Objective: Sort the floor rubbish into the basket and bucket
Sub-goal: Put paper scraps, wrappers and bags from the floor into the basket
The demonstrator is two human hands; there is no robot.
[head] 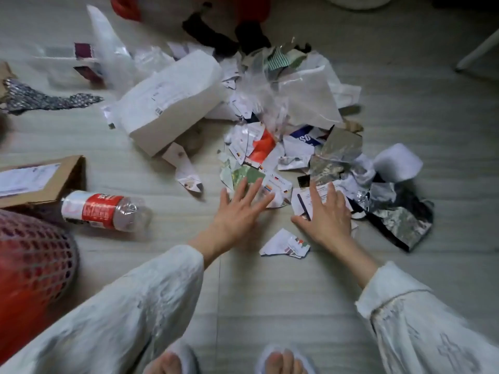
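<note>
A heap of torn paper scraps (pixel 267 147), clear plastic film and foil wrappers lies on the floor in front of me. My left hand (pixel 237 209) lies flat with fingers spread on the near scraps, by a green piece (pixel 247 175). My right hand (pixel 328 214) presses, fingers straight, on a white printed sheet (pixel 305 199) at the heap's near edge. One torn scrap (pixel 286 244) sits apart, between my wrists. A red mesh basket (pixel 29 265) stands at the lower left. I see no bucket.
A clear plastic bottle (pixel 105 210) with a red label lies left of my hands, beside a flat cardboard mailer (pixel 40 182). A white padded parcel bag (pixel 172 101) lies behind. Dark cloth (pixel 218 36) and a patterned strip (pixel 46 99) lie farther off. My feet (pixel 224 360) are at the bottom.
</note>
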